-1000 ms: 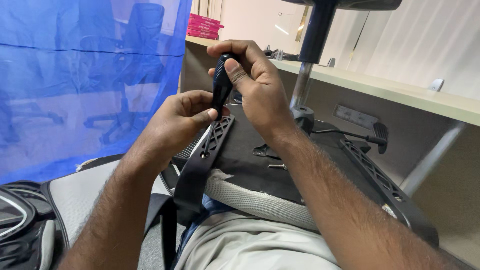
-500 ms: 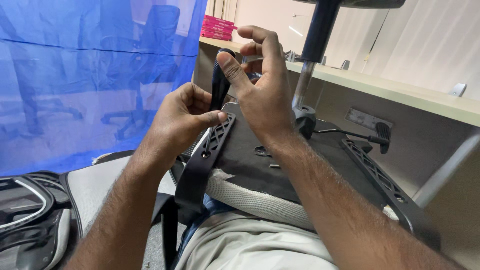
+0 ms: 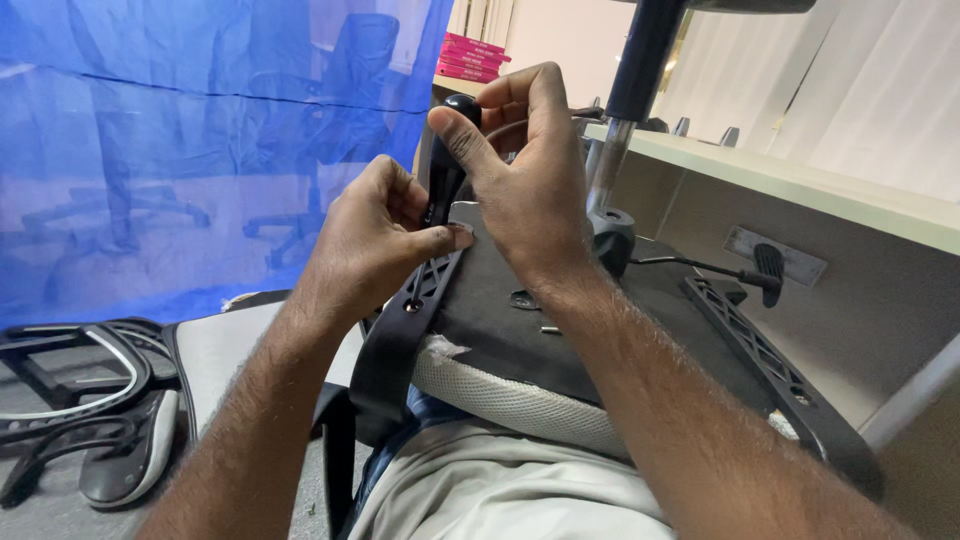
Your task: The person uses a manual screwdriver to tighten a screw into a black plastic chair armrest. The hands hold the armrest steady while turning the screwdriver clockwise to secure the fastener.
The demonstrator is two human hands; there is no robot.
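At the seat's far left corner, my right hand (image 3: 530,190) has climbed the black tool (image 3: 445,175); its fingers (image 3: 460,140) now wrap the rounded top rather than the shaft. My left hand (image 3: 375,240) stays clenched lower down, thumb pressed against the black bracket (image 3: 400,330) along the seat (image 3: 560,310) edge. The tool stands nearly upright there, so I judge I'm still driving a fastener.
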